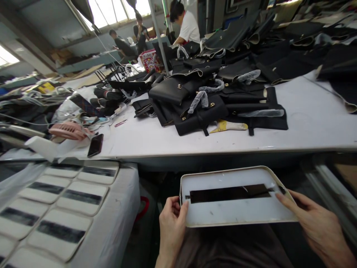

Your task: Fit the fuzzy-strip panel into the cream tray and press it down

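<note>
I hold a white rounded panel with a long dark slot across its middle, flat above my lap. My left hand grips its left edge, thumb on top and fingers curled beneath. My right hand holds the right edge, with fingers stretched along the top near the slot's end. To my left, several similar white panels with dark strips lie in rows on a white surface.
A long white table ahead carries a heap of black bags with gold clasps, a black phone, a pink fan and cables. People sit at the far end near windows.
</note>
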A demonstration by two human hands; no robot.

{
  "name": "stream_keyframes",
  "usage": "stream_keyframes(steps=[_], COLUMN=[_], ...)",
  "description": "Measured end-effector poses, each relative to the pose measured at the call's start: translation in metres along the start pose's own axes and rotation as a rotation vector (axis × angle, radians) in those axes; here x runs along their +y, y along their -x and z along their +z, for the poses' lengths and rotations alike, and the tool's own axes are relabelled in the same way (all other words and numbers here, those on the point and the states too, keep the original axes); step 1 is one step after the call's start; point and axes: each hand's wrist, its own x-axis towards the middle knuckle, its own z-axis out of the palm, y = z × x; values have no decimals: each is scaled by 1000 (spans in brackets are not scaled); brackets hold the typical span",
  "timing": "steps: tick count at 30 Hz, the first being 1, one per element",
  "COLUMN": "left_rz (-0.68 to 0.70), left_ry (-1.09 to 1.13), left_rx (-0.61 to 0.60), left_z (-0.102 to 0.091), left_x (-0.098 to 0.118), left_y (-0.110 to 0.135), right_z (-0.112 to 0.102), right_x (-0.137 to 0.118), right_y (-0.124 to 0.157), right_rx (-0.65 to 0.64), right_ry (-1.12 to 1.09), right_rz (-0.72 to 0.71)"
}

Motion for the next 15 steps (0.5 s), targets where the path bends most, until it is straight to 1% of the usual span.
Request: stream_keyframes(steps=[2,4,5,7,8,11,13,15], left_rz=[6,16,24,42,49,36,2,13], left_ry=[-41,-72,-84,-116,-147,-334,-469,-521], left_rx=[1,4,5,10,17,32,-30,-156], left_z=[-1,-1,0,1,1,-1,-3,-6], left_x=[4,6,6,5,4,1,-2,-4], left_y=[-1,-3,-4,-4,-5,-12,-24,-38], right_z=[2,5,6,5,3,-5,-10,-12], right_x=[-1,5,9,16,18,11,-1,-12], right_y=[-1,-5,-8,-13,-15,-21,-27,-33], right_rx=[-14,24,54,82,55,-126,-215,-272], right_ry=[-74,-93,-76,-49,-32,61,151,226], right_rz=[54,73,55,-35,-90,-225,-281,-326])
